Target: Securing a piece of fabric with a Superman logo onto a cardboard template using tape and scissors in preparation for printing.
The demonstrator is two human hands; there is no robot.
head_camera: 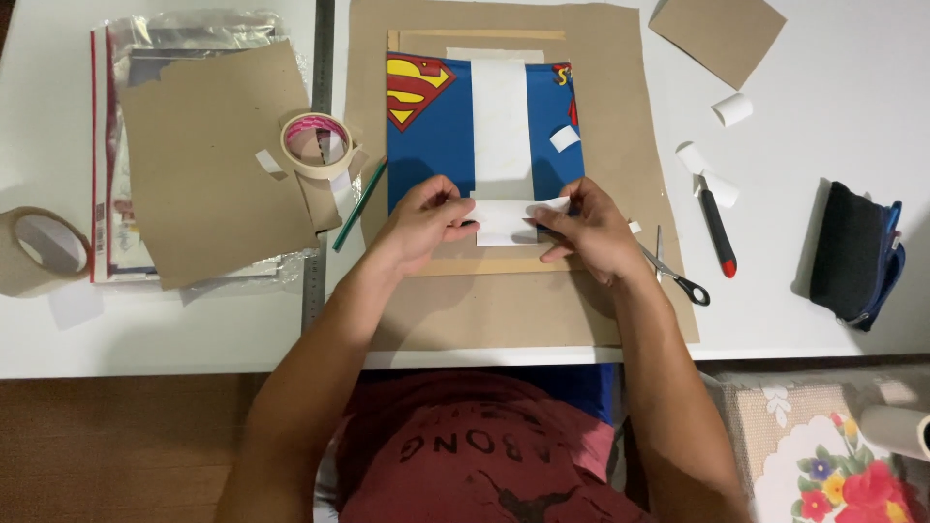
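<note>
A blue sheet (431,155) with red-and-yellow emblems lies on a large brown paper (620,145) on the white table. A white strip (502,126) runs down the sheet's middle. My left hand (421,225) and my right hand (586,232) pinch the two ends of a short white paper piece (504,218) at the lower end of that strip, near the sheet's bottom edge. Both hands rest over a tan cardboard border (455,266).
A tape roll (316,144) and green pencil (358,205) lie on brown cardboard (208,165) at left, with a metal ruler (314,281) and a wider tape roll (39,250). Scissors (678,281), a red-tipped cutter (719,232), white paper curls (732,108) and a dark pouch (857,254) lie right.
</note>
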